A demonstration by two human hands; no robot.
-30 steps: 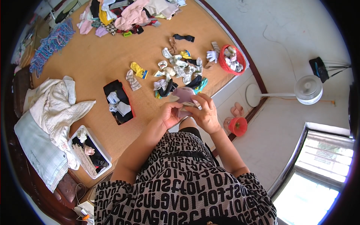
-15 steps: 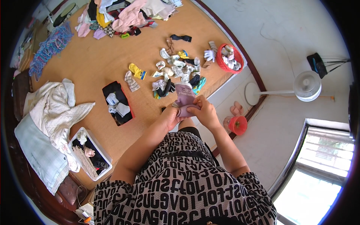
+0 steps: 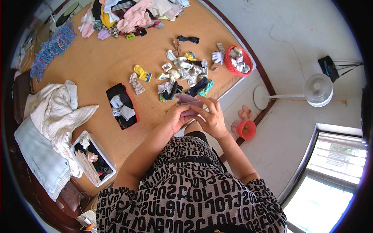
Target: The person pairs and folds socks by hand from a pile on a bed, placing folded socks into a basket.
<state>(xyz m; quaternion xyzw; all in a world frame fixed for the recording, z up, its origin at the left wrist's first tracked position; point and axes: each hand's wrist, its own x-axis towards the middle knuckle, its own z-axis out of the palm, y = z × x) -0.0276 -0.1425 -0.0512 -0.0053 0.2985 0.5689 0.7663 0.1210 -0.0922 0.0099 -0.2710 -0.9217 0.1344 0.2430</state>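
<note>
A mauve sock [image 3: 189, 101], partly folded over, is held in front of my waist. My left hand [image 3: 176, 117] pinches its near left side between thumb and fingers. My right hand [image 3: 211, 118] grips the sock's right edge, with some of its fingers raised and bent. Just beyond my hands lies a loose heap of socks [image 3: 188, 73], mostly white and grey with dark ones among them. A yellow sock [image 3: 143, 73] and a striped sock [image 3: 136, 84] lie to the left of the heap.
At left are a black box with red edges [image 3: 135, 110] holding folded socks, and a white bin [image 3: 110, 173]. A red basket [image 3: 228, 66] stands at the far right. Clothes [image 3: 134, 17] and blue hangers [image 3: 52, 50] lie farther off. Beside the mat stands a white fan [image 3: 316, 88].
The sock's upright upper part has been folded down, making it shorter. My right hand's fingers have lifted and spread along its edge. Dark socks behind it now show more.
</note>
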